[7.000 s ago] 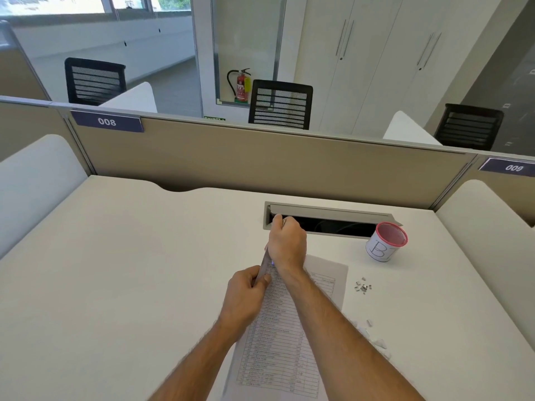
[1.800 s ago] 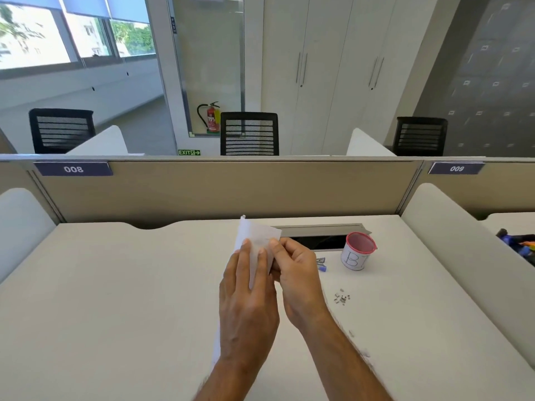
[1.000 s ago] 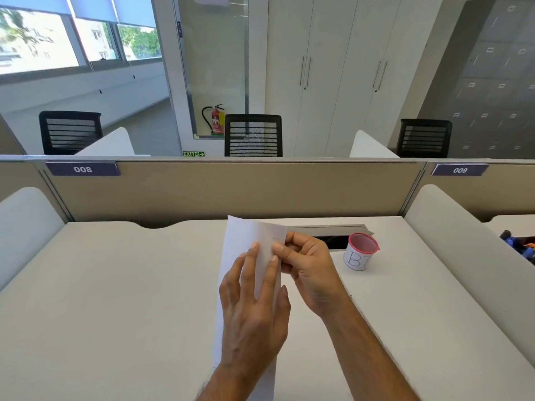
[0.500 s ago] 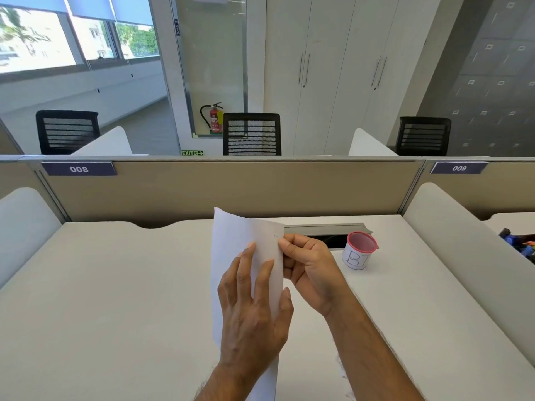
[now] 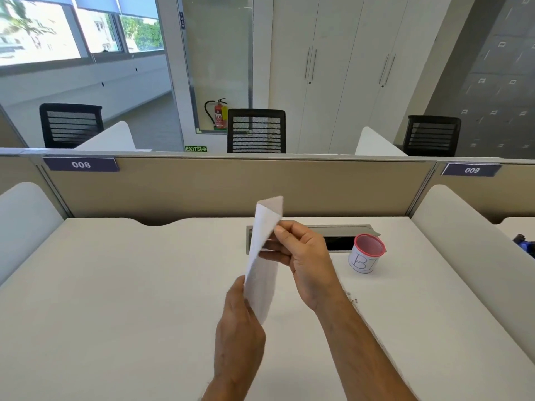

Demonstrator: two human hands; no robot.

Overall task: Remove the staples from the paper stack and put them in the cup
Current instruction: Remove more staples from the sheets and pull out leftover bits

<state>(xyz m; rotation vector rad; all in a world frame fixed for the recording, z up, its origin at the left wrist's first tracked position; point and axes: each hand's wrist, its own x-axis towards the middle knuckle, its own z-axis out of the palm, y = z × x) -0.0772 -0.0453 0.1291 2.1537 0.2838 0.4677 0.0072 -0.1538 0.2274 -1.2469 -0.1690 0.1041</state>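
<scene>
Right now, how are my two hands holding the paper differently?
The left hand grips the paper low, at its bottom edge; the right hand pinches it higher up, on the right side. The left hand shows its back to the camera, fingers hidden behind the sheet; the right hand's thumb and fingers are visible. Both hold the paper up off the desk.

- Left hand (image 5: pixel 240 322) and forearm: bare, with no sleeve, glove, ring or watch in view.
- Right hand (image 5: pixel 307 261) and forearm: likewise bare; light hair shows along the arm.
</scene>
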